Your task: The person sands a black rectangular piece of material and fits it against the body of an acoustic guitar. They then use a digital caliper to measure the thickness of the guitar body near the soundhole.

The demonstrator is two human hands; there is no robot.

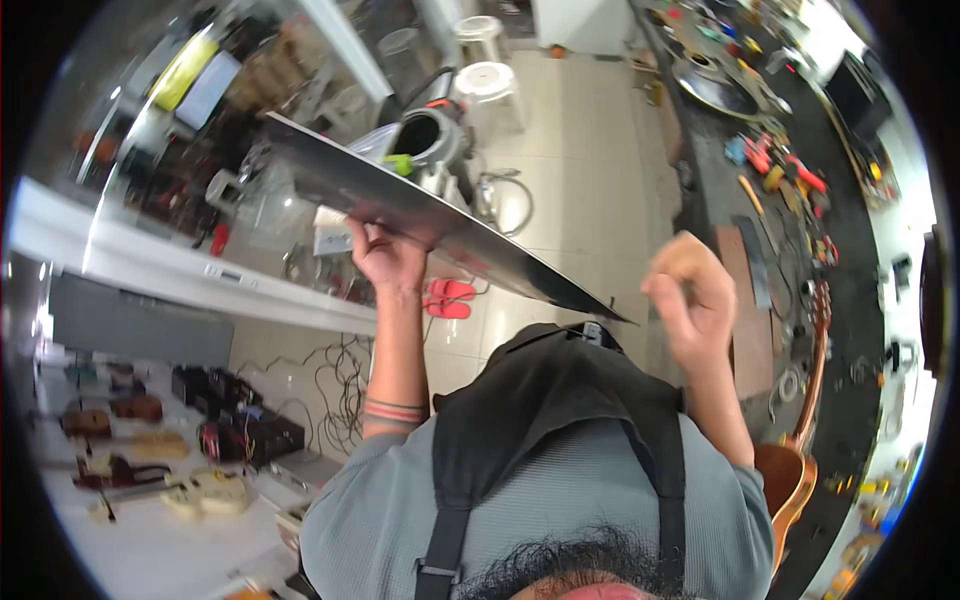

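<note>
A long, dark, glossy flat sheet [420, 215] slants in front of me from upper left to lower right, seen nearly edge-on. My left hand [392, 258] is raised against its near face, with the thumb up and fingers around the lower edge, partly hidden. Off the sheet's right end and apart from it, my right hand [690, 290] is raised with its fingers curled in. Whatever lies inside that curl, if anything, does not show. The sheet's material is unclear.
On the right runs a dark workbench [725, 150] crowded with tools, with a guitar [785, 480] leaning by it. Ahead are white stools [487, 82] and a grey bin [425, 135]. Pink slippers [448, 298] and loose cables [345, 385] lie on the floor; glass panels stand left.
</note>
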